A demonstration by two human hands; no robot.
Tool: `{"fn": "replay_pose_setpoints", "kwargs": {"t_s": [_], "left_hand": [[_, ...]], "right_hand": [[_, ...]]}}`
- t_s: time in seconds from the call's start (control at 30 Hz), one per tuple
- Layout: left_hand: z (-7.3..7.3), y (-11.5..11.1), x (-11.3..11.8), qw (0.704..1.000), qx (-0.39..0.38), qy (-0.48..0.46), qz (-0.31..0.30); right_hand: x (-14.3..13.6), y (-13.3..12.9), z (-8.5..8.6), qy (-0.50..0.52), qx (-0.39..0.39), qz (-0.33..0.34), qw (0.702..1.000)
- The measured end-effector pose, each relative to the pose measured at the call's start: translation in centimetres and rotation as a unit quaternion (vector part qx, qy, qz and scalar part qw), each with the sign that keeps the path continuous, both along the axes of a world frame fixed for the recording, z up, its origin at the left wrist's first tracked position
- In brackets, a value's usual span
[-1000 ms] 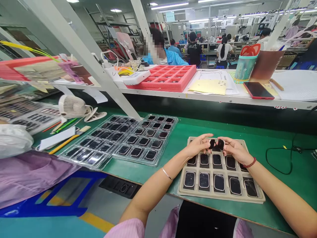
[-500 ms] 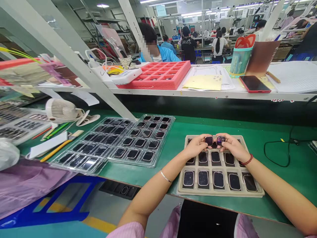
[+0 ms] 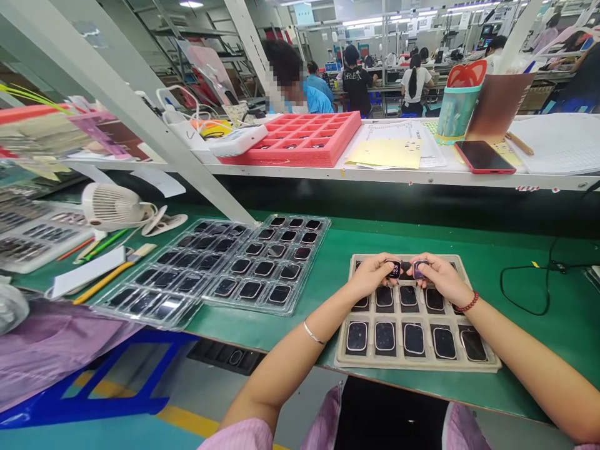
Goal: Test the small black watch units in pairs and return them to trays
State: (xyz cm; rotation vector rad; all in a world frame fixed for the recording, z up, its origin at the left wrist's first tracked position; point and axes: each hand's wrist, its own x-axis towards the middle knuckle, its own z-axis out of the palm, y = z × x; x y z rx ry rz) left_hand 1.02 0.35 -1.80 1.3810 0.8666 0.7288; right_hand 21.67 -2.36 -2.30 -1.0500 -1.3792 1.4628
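Over the back row of a beige tray [image 3: 417, 364], my left hand [image 3: 375, 274] is closed on a smartwatch [image 3: 394, 269] whose lit screen shows digits. Close to its right, my right hand [image 3: 438, 275] grips a second smartwatch [image 3: 420, 269], with the thumb across its face. The two watches are held up a small distance apart. Below them, the tray's compartments hold several dark square watches [image 3: 413, 339] with rounded corners and light metal rims. Both hands partly hide the back row.
Two clear plastic trays [image 3: 262, 297] of similar watches lie to the left. Beyond are a white fan [image 3: 115, 207], a brush [image 3: 110, 280] and a coworker [image 3: 285, 72]. The shelf bears a red foam tray [image 3: 344, 150] and a phone [image 3: 485, 157]. A black cable [image 3: 525, 269] lies right.
The left-hand watch's screen was dark and now shows lit digits. The right-hand watch's lit display is now covered by the thumb. The gap between the hands has widened slightly.
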Motion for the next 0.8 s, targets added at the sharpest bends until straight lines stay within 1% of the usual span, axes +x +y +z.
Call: {"fn": "replay_pose_setpoints", "kwargs": {"t_s": [0.13, 0.3, 0.5, 0.63, 0.8], "left_hand": [[-0.01, 0.0, 0.2, 1.0, 0.027, -0.015, 0.005], [0.21, -0.12, 0.2, 0.998, 0.051, -0.026, 0.0], [0.24, -0.23, 0.09, 0.999, 0.021, -0.037, -0.014], [0.12, -0.13, 0.15, 0.999, 0.026, -0.043, -0.007], [-0.13, -0.01, 0.13, 0.998, 0.033, -0.06, -0.013]], "right_hand": [[-0.42, -0.17, 0.07, -0.041, 0.032, 0.009, 0.999], [-0.41, -0.34, 0.31, -0.058, 0.069, 0.018, 0.996], [-0.29, -0.33, 0.22, -0.08, 0.098, 0.025, 0.992], [-0.38, -0.34, 0.3, -0.066, 0.109, 0.031, 0.991], [-0.4, -0.37, 0.35, -0.066, 0.114, 0.04, 0.99]]}}
